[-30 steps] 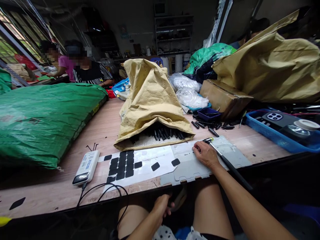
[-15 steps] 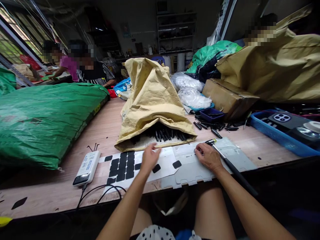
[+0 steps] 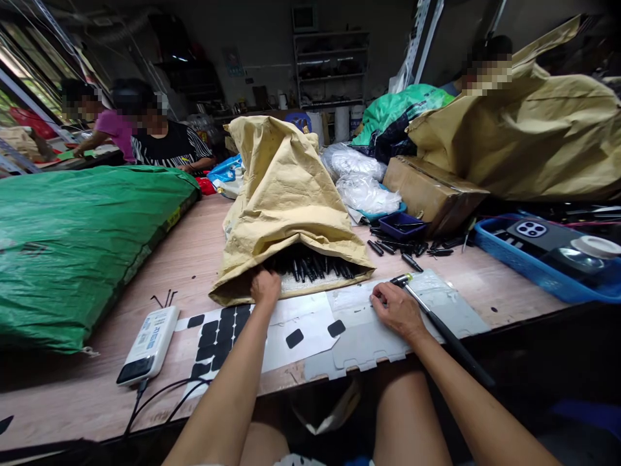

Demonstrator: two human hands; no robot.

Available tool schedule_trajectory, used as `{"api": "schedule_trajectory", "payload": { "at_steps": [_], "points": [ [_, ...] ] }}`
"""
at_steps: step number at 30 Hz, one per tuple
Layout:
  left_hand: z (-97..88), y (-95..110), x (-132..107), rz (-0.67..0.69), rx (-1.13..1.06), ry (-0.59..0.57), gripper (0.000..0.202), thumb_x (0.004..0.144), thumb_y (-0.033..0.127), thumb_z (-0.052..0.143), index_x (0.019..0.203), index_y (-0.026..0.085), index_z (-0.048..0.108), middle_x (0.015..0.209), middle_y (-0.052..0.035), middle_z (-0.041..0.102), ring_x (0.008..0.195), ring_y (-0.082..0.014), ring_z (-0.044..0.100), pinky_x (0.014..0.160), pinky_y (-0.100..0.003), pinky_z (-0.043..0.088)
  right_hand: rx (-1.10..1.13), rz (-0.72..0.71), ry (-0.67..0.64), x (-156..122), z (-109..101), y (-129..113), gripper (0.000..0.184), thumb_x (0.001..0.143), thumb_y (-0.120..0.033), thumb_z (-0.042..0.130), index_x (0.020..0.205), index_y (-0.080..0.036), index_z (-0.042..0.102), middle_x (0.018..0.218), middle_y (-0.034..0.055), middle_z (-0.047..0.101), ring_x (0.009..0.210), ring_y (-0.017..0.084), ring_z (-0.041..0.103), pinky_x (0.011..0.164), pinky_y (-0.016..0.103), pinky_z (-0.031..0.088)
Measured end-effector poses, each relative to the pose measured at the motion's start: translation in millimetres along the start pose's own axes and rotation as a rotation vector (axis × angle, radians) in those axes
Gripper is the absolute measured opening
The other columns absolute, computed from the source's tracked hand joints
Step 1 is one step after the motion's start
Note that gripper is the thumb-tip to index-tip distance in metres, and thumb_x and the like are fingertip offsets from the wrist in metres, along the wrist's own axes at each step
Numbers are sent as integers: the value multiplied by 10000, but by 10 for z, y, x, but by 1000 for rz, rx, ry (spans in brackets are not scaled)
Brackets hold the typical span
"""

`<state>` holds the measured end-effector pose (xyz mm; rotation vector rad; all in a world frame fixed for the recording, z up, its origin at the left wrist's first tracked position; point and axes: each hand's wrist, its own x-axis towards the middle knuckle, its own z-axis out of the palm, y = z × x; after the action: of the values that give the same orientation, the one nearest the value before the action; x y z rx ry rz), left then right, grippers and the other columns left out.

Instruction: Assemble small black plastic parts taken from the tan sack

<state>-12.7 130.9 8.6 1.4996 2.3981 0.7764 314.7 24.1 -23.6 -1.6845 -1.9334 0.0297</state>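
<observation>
A tan sack (image 3: 291,194) lies mouth toward me, with many slim black tapered parts (image 3: 313,266) showing in its opening. My left hand (image 3: 266,286) reaches into the left side of that mouth, its fingertips hidden in the shadow. My right hand (image 3: 398,310) rests on a grey plastic sheet (image 3: 369,340), fingers curled in toward the thumb; whatever may be between them is hidden. Right beside it lies a small mallet (image 3: 449,327) with a yellow-green face and black grip. A white sheet with black rounded-square pads (image 3: 294,338) lies beneath my left forearm.
A white power bank (image 3: 149,346) with black cables lies at left, near a big green sack (image 3: 87,246). Loose black parts surround a dark blue tray (image 3: 402,226). At right stands a blue basket (image 3: 524,265) holding a phone. Other people sit beyond the table.
My left hand has moved forward from above the white sheet into the sack's mouth. My right hand stays by the mallet. The view has shifted slightly to the right.
</observation>
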Motion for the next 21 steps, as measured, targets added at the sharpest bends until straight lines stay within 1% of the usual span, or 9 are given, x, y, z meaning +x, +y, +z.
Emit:
{"api": "schedule_trajectory", "payload": {
  "at_steps": [3,7,9,11,12,14,17,19,21],
  "points": [
    [123,153,-250,50,20,-35,366,917,216,479,1243,114,610,1219,-253,616,1094,-375,647,907,-485,510,-27,-6,-2,1,-5,-12,108,890,-276,522,827,-218,588,783,30,619,726,180,555,697,293,360],
    [248,305,-569,221,17,-59,487,908,147,479,1394,126,515,1352,-257,528,1233,-372,567,1003,-485,468,-32,-2,5,-3,-16,-27,106,896,-277,522,833,-218,584,782,26,612,734,180,556,702,293,361],
    [267,322,-643,274,1,-67,521,906,121,470,1427,120,475,1419,-270,468,1288,-375,527,1037,-493,445,-21,-3,10,-5,-21,-32,106,895,-278,524,834,-218,586,786,25,612,736,178,556,706,291,365],
    [244,290,-661,302,-44,-80,513,920,120,458,1433,114,449,1451,-258,451,1326,-355,503,1068,-469,432,-11,-5,12,-6,-26,-36,106,892,-274,525,828,-218,588,784,24,613,731,177,554,707,291,367],
    [220,258,-657,312,-72,-80,502,925,122,456,1427,108,441,1443,-248,468,1327,-339,505,1075,-452,432,-7,-5,13,-6,-28,-37,105,890,-271,524,825,-218,588,781,24,613,727,176,552,708,291,367],
    [162,178,-643,323,-120,-69,449,928,139,478,1375,100,457,1362,-224,545,1280,-310,546,1059,-426,452,-1,-4,14,-6,-30,-39,104,887,-267,524,822,-220,590,773,23,612,719,176,549,707,290,366],
    [94,55,-618,304,-141,-39,327,915,206,554,1228,116,529,1161,-172,640,1119,-292,627,974,-417,501,-2,-2,18,-6,-28,-35,106,886,-268,526,820,-220,593,767,23,610,711,176,546,704,290,365],
    [77,-10,-591,290,-144,-13,285,900,251,596,1159,138,566,1093,-139,652,1058,-281,641,945,-413,513,-4,-1,17,-7,-24,-31,106,886,-271,529,821,-218,594,767,23,609,714,176,548,706,290,364],
    [71,-59,-554,276,-154,13,286,876,272,632,1131,147,598,1097,-127,649,1053,-270,642,954,-402,513,-7,-1,14,-8,-22,-29,105,886,-270,529,823,-217,594,768,23,606,720,178,550,709,290,364]
  ]
}}
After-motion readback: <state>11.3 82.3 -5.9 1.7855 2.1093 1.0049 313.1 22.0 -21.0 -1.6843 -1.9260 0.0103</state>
